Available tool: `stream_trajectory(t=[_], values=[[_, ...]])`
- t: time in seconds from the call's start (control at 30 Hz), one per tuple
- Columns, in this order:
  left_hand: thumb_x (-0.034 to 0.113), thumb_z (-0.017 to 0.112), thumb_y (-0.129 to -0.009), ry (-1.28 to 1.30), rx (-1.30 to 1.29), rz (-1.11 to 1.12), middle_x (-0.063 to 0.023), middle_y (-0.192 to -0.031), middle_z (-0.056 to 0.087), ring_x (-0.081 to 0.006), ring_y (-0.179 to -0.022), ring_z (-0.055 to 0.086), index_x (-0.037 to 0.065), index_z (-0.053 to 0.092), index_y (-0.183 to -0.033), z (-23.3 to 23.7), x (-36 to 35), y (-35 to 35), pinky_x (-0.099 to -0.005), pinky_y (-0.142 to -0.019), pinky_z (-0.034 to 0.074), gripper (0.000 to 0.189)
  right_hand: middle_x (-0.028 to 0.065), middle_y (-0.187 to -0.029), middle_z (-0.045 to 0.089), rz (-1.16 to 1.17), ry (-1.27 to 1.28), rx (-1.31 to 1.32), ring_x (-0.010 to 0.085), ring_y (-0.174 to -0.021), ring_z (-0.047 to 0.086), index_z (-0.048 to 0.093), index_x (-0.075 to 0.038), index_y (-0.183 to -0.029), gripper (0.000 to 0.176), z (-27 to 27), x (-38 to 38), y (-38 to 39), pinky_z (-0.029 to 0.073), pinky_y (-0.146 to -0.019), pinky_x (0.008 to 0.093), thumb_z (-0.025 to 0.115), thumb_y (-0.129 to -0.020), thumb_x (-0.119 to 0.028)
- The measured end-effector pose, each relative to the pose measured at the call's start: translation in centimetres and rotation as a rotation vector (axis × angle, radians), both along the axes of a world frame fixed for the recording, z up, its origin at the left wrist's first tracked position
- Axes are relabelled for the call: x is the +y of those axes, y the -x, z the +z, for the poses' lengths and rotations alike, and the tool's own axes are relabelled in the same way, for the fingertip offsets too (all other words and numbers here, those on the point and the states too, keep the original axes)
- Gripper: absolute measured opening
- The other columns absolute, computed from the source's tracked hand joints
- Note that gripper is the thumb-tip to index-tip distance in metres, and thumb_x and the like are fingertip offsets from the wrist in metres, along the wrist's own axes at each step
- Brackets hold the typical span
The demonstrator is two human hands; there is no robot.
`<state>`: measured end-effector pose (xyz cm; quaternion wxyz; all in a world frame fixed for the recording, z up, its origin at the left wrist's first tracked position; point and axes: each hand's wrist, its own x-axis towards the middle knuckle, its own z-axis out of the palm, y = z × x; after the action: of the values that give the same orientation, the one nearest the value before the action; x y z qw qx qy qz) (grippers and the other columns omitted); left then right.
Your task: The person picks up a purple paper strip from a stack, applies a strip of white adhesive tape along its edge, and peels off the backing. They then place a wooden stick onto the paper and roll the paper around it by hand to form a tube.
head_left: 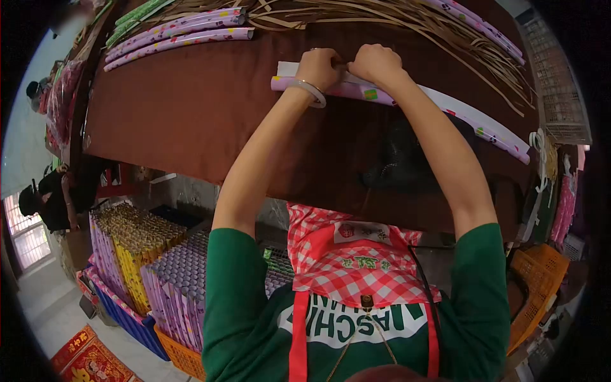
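- Paper-wrapped tube [356, 91], pink-purple with small coloured patches, lying across the far part of the brown table [191, 108], running from just left of the hands out to the right-hand edge in a long curve.
- White sheet [284, 67] showing behind the tube at its left end and along its upper side towards the right.
- Left hand [318, 67] curled knuckles-up on the tube near its left end, fingers bent together and pressed down on the wrap; fingertips hidden underneath.
- Right hand [377, 63] just beside it, almost touching, fingers likewise bunched and clamped on the same tube.
- Pale bangle [310, 91] on the left wrist, lying over the tube.
- Dark mesh patch [394, 159] on the table between the two forearms, partly covered by the right arm.
- More wrapped tubes [178, 33] laid side by side at the far left corner, well apart from the hands.
- Heap of tan strips [394, 19] spread along the far edge, just beyond the knuckles.
- Wire basket [561, 95] off the right end of the table; orange crates [541, 274] lower down on that side.
- Crates of upright tubes [146, 254] on the floor to the left, below the table edge.
- Another person [44, 200] in dark clothes far left, by a window.
- Green sleeves and red checked apron [344, 267] filling the bottom.
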<state>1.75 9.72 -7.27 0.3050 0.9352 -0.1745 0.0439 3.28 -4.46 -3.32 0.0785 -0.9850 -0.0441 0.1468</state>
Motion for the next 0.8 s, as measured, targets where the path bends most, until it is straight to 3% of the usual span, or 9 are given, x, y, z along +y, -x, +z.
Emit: stream_trajectory(t=[0.17,0.3,0.37,0.43,0.57,0.63,0.7,0.77,0.8], values=[[0.013,0.069,-0.065,0.027,0.063,0.074,-0.0160,-0.077,0.064,-0.0326,-0.076,0.061,0.004,0.067,-0.077,0.1,-0.1,0.0,-0.0381,-0.074,0.049,0.015,0.0155,-0.106,0.061,0.015,0.025,0.044,0.0321,-0.100,0.058,0.064,-0.005,-0.101,0.042,0.3,0.1,-0.5,0.047,-0.082,0.0410,0.059,-0.071,-0.034],[0.015,0.069,-0.066,0.031,0.082,0.040,-0.0148,-0.082,0.064,-0.0321,-0.079,0.061,0.005,0.066,-0.082,0.0,-0.2,-0.2,-0.0379,-0.072,0.048,0.019,0.0159,-0.095,0.064,0.030,0.022,0.113,0.0300,-0.084,0.063,0.065,-0.003,-0.095,0.042,1.4,-0.5,-0.6,0.049,-0.076,0.0385,0.056,-0.073,-0.037],[0.009,0.067,-0.064,0.012,0.043,0.066,-0.0147,-0.075,0.064,-0.0316,-0.075,0.061,0.006,0.067,-0.072,0.3,-0.4,-0.2,-0.0377,-0.074,0.049,0.008,0.0161,-0.089,0.065,0.026,-0.003,0.200,0.0295,-0.076,0.065,0.065,-0.002,-0.093,0.044,2.1,-0.7,-0.8,0.050,-0.074,0.0381,0.055,-0.074,-0.040],[0.008,0.066,-0.064,0.003,0.035,0.081,-0.0145,-0.075,0.064,-0.0316,-0.075,0.061,0.006,0.067,-0.071,0.1,-0.5,-0.3,-0.0376,-0.074,0.049,0.008,0.0166,-0.078,0.064,0.013,0.010,0.241,0.0284,-0.063,0.064,0.066,0.000,-0.087,0.051,2.4,-0.7,-0.7,0.051,-0.068,0.0378,0.052,-0.076,-0.049],[0.006,0.066,-0.063,-0.006,0.065,0.070,-0.0141,-0.075,0.064,-0.0314,-0.074,0.061,0.006,0.067,-0.070,-0.3,-0.5,-0.6,-0.0375,-0.072,0.049,0.007,0.0156,-0.073,0.063,0.010,-0.026,0.283,0.0283,-0.060,0.063,0.065,0.000,-0.081,0.062,2.1,-1.9,-0.8,0.051,-0.062,0.0386,0.048,-0.077,-0.059],[0.006,0.067,-0.062,0.010,0.038,0.073,-0.0139,-0.074,0.064,-0.0310,-0.073,0.061,0.006,0.067,-0.069,-0.1,-0.5,-0.4,-0.0375,-0.071,0.049,0.008,0.0084,-0.045,0.049,-0.023,-0.094,0.322,0.0212,-0.044,0.056,0.049,-0.001,-0.045,0.074,2.2,-3.4,-0.6,0.046,-0.042,0.0309,0.039,-0.078,-0.067],[0.006,0.069,-0.061,0.027,0.016,0.073,-0.0137,-0.073,0.064,-0.0306,-0.072,0.062,0.006,0.067,-0.069,-0.1,-0.6,-0.3,-0.0374,-0.070,0.050,0.008,0.0086,-0.049,0.052,-0.009,-0.076,0.320,0.0191,-0.046,0.057,0.051,-0.001,-0.049,0.076,1.9,-5.6,-0.4,0.047,-0.043,0.0304,0.038,-0.077,-0.070],[0.006,0.071,-0.059,0.098,0.124,0.117,-0.0131,-0.069,0.063,-0.0294,-0.068,0.062,0.005,0.066,-0.068,-0.6,-0.6,-0.6,-0.0365,-0.067,0.050,0.011,0.0133,-0.061,0.058,-0.093,-0.236,0.368,0.0245,-0.053,0.059,0.061,0.002,-0.068,0.078,1.9,-7.7,0.4,0.049,-0.049,0.0373,0.042,-0.072,-0.073],[0.010,0.072,-0.064,0.079,0.106,0.072,-0.0100,-0.067,0.064,-0.0199,-0.063,0.064,0.006,0.065,-0.073,-0.9,-0.3,-0.7,-0.0298,-0.060,0.050,0.013,0.0122,-0.057,0.057,-0.112,-0.256,0.380,0.0220,-0.052,0.058,0.062,0.002,-0.064,0.078,1.9,-8.6,0.7,0.048,-0.050,0.0345,0.041,-0.073,-0.073]])
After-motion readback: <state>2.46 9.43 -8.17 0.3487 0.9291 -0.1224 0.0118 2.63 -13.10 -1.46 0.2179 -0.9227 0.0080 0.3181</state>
